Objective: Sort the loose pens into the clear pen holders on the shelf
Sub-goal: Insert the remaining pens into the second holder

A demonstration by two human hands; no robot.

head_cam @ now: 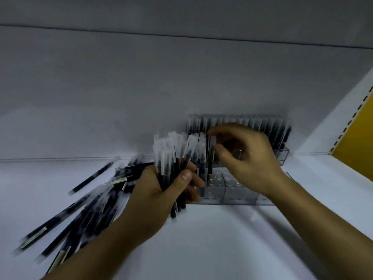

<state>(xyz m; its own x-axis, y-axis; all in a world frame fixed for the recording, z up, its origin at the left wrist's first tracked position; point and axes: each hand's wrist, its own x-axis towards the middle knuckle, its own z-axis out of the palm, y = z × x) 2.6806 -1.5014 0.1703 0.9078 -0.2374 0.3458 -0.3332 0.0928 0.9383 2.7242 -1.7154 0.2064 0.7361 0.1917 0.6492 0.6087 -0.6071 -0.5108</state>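
The loose pens (86, 211), dark-bodied with clear caps, lie in a scattered heap on the left of the white shelf (222, 243), fanned out at many angles. One of them, the stray pen (90, 176), lies a little apart at the heap's far edge. The left hand (153, 195) grips a thick bundle of pens (171, 152) out of this stock, fingers and thumb curled round the dark barrels. The caps stand upward and spread slightly, and the lower ends poke out below the palm.

Just to the right, the right hand (252, 158) pinches a single pen (210, 162) between forefinger and thumb near its cap, holding it upright over the left end of the front clear holder (238, 193). The picture is too blurred to tell whether the pen's tip is already in a slot. This holder sits on the shelf directly beneath the right hand; the compartments that show look mostly bare, and its left end is hidden behind the left hand's fingers.

Behind it, against the white back panel (141, 87), stands the rear clear holder (282, 156), packed with a tight row of standing pens (262, 124), partly covered by the right hand.

At the far right a white slotted upright (343, 134) borders a yellow panel (357, 138).
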